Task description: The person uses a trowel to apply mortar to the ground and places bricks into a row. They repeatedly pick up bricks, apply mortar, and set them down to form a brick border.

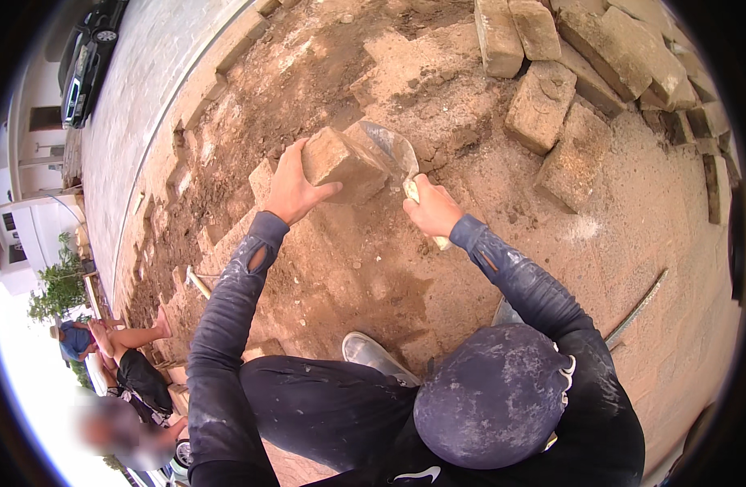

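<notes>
A dirt-caked paving block point(340, 160) is tilted up off the ground ahead of me. My left hand point(294, 188) grips its left end, with the thumb along the near face. In my right hand point(434, 211) is a trowel point(395, 148), the fingers closed round its pale handle. The trowel's metal blade points away to the upper left, close to the block's right end. Whether blade and block touch, I cannot tell. Below them lies paving point(348, 268) covered in reddish soil.
Loose paving blocks point(540, 105) are piled at the far right. Rough soil point(283, 69) stretches beyond my hands, bordered by a stepped paving edge point(196, 101). A tool handle point(198, 282) lies left, a thin curved strip point(637, 309) right. Two people point(141, 377) sit at left; a dark car point(89, 65) stands beyond.
</notes>
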The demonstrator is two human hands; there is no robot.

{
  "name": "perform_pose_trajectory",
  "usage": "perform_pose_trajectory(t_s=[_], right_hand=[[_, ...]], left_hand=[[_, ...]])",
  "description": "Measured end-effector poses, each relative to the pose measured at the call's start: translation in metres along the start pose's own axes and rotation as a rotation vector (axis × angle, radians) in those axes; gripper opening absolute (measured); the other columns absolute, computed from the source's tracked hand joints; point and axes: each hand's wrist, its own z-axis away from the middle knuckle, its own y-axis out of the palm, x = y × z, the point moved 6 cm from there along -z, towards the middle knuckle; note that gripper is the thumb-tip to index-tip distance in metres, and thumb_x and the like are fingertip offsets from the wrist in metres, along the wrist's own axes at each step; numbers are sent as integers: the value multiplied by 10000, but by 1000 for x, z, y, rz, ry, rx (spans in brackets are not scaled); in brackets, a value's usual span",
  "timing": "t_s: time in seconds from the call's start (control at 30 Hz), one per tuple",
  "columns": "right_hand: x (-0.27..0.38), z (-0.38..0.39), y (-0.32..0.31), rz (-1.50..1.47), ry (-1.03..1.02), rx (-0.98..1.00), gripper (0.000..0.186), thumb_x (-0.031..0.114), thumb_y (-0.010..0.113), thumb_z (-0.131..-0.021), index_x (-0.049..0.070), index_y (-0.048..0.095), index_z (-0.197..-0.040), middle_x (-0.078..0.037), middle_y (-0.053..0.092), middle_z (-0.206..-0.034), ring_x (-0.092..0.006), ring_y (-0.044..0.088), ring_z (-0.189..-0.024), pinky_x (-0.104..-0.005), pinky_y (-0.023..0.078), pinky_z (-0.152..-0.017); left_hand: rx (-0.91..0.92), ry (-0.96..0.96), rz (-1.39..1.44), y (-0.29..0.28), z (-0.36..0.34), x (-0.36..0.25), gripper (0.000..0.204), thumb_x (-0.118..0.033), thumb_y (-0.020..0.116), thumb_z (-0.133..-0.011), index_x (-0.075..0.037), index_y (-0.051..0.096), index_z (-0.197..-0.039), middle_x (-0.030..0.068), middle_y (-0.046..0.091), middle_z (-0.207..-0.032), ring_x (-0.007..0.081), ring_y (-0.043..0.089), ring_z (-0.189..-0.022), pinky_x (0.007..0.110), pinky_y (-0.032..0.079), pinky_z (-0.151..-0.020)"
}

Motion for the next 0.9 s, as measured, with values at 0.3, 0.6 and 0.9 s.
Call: perform_pose_trajectory(t_s=[0.3,0.6,0.9], right_hand=[[106,80,-15,686,-518,-90,409,254,614,-931,74,512,-1283,-182,651,-849,-395,645,-623,-502,519,-567],[119,63,2,1032,-554,-36,298,227,591,-923,61,495,-1152,-158,654,-729,-344,669,-581,-453,528,-500],[140,60,-34,1054,-486,-125,288,276,589,-951,70,475,-1117,-195,658,-717,-385,658,-590,-496,513,-517]], left_hand=[[-44,-115,647,76,45,66,921,-202,862,-754,13,313,-1462,179,516,-1388,262,516,-1287,380,422,-1085],[-284,-130,916,79,40,71,771,-160,832,-781,-1,391,-1394,154,594,-1289,219,595,-1174,335,499,-969],[-252,-116,797,62,42,34,940,-247,914,-665,-13,381,-1402,195,547,-1346,322,536,-1288,397,416,-1100]])
